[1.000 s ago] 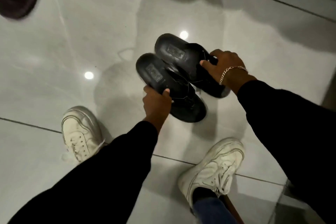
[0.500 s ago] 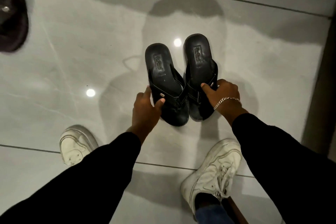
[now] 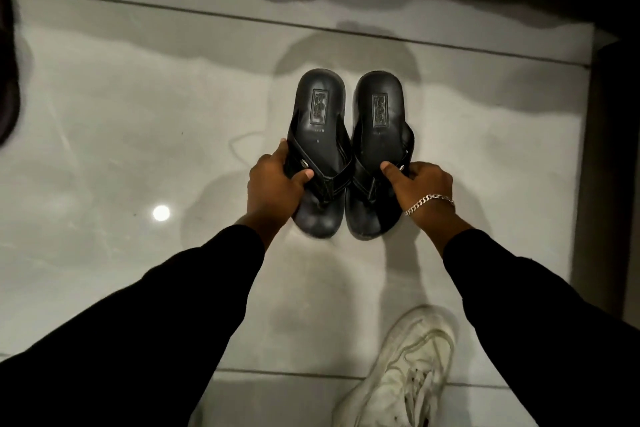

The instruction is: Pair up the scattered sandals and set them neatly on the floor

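Observation:
Two black thong sandals lie side by side on the glossy grey tile floor, heels pointing away from me, toes toward me. My left hand grips the left sandal by its outer edge, thumb over the strap. My right hand holds the right sandal at its outer strap, thumb on the footbed; a chain bracelet sits on that wrist. The sandals are parallel and nearly touching. Both arms wear black sleeves.
My white sneaker stands at the bottom right. A dark object lies at the far left edge. A dark vertical surface borders the right side, and deep shadow covers the floor at the top.
The sandals went from tilted and overlapping in my hands to straight, parallel and side by side on the floor. The view shifted forward, so my left sneaker left the frame.

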